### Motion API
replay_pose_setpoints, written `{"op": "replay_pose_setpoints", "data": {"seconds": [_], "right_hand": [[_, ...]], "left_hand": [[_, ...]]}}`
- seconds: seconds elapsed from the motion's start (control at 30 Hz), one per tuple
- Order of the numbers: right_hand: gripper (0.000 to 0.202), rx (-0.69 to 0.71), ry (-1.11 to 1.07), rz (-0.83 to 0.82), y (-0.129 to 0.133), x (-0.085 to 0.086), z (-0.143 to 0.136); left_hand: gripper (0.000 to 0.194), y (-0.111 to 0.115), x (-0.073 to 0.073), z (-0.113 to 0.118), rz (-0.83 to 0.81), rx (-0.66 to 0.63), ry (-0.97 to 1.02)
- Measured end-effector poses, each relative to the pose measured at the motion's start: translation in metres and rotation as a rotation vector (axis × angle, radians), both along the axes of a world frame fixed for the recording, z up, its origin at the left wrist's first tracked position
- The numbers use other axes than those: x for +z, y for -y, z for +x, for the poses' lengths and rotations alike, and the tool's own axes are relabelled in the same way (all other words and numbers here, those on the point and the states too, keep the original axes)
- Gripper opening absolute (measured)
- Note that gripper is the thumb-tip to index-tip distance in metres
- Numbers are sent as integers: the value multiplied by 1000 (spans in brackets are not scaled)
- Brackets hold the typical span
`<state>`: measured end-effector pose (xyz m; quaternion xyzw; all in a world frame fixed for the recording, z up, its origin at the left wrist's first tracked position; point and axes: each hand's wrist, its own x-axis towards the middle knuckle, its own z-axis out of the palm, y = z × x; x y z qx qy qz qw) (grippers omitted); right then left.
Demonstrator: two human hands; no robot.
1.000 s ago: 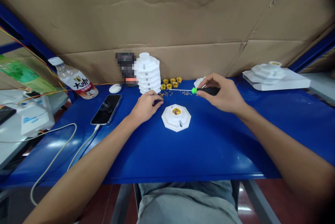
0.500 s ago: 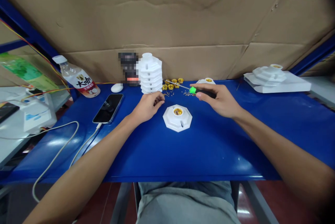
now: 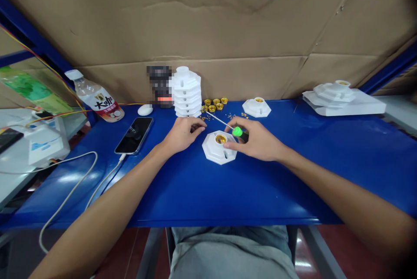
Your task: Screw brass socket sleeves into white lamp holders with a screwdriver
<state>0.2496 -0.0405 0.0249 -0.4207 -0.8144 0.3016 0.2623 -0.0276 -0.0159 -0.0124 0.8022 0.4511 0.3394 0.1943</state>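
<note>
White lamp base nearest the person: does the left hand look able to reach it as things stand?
Probably yes: the left hand is just left of the lamp base, with nothing seen between them. The right hand, holding the screwdriver, overlaps only its right side.

The right hand (image 3: 259, 140) is now held nearer and further left, and the near white base (image 3: 213, 148) is partly covered by it. The screwdriver (image 3: 237, 131) is slanted more; the far white base (image 3: 256, 109) is fully exposed.
</note>
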Motion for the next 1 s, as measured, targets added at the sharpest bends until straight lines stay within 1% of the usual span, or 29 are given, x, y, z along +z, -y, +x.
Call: {"op": "replay_pose_setpoints", "data": {"seconds": [0.07, 0.13, 0.2, 0.27, 0.33, 0.4, 0.43, 0.5, 0.57, 0.63, 0.7, 0.77, 0.83, 0.93, 1.0], "right_hand": [[36, 8, 35, -45, 4, -2, -6], [26, 34, 36, -60, 7, -4, -10], [18, 55, 24, -45, 5, -6, -10], [18, 32, 19, -11, 0, -8, -7], [20, -15, -11, 44, -9, -12, -1], [21, -49, -82, 98, -18, -15, 5], [23, -66, -133, 88, -22, -16, 7], [27, -112, -275, -38, -26, -18, 9], [31, -153, -455, -239, -27, -19, 6], [34, -161, -611, -411, -24, -19, 1], [34, -144, -700, -529, -19, -17, -5], [32, -126, -744, -610, -15, -16, -9], [31, -112, -773, -652, -12, -15, -12], [29, -81, -790, -692, -10, -17, -15], [29, -56, -798, -715, -9, -19, -16]], "left_hand": [[9, 0, -2, 1, -52, 5, 84], [8, -1, -4, 1, -122, 3, 185], [9, -1, -5, 2, -189, -2, 273], [10, -1, -5, 3, -235, -1, 337], [12, -2, -4, 2, -239, 3, 367], [15, -3, -3, 2, -197, 17, 378], [15, -3, -3, 3, -172, 27, 389], [16, -2, -2, 7, -154, 41, 442], [17, 2, -1, 15, -183, 32, 530], [18, 9, 3, 25, -210, 21, 618], [19, 17, 7, 35, -243, 17, 653], [19, 25, 11, 43, -237, 27, 678], [18, 30, 14, 48, -214, 46, 676], [16, 32, 15, 49, -161, 73, 650], [15, 32, 13, 49, -138, 67, 658]]}}
